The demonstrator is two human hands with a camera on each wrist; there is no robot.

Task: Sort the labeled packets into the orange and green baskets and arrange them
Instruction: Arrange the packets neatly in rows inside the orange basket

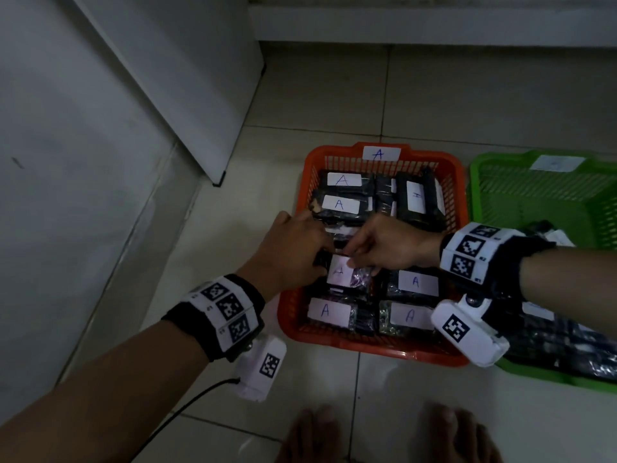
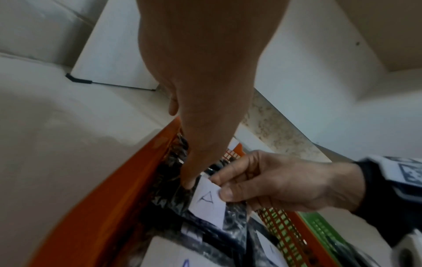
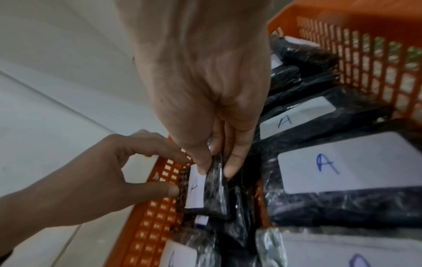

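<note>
The orange basket (image 1: 366, 349) carries an "A" tag and holds several dark packets with white "A" labels. Over its left middle, both hands hold one dark "A" packet (image 1: 340, 273) tilted up on edge. My left hand (image 1: 320, 262) takes its left edge between thumb and forefinger. My right hand (image 1: 350, 259) pinches its top at the label. In the right wrist view the right hand (image 3: 214, 168) nips the packet (image 3: 217, 191), and the left hand (image 3: 180, 175) frames its side by the basket wall (image 3: 157, 213). The green basket (image 1: 480, 172) stands to the right.
Dark packets (image 1: 554, 345) lie in the near part of the green basket. A white cabinet (image 1: 200, 95) stands at the left on the tiled floor, and a white ledge runs along the back. My bare feet (image 1: 317, 436) are at the bottom edge.
</note>
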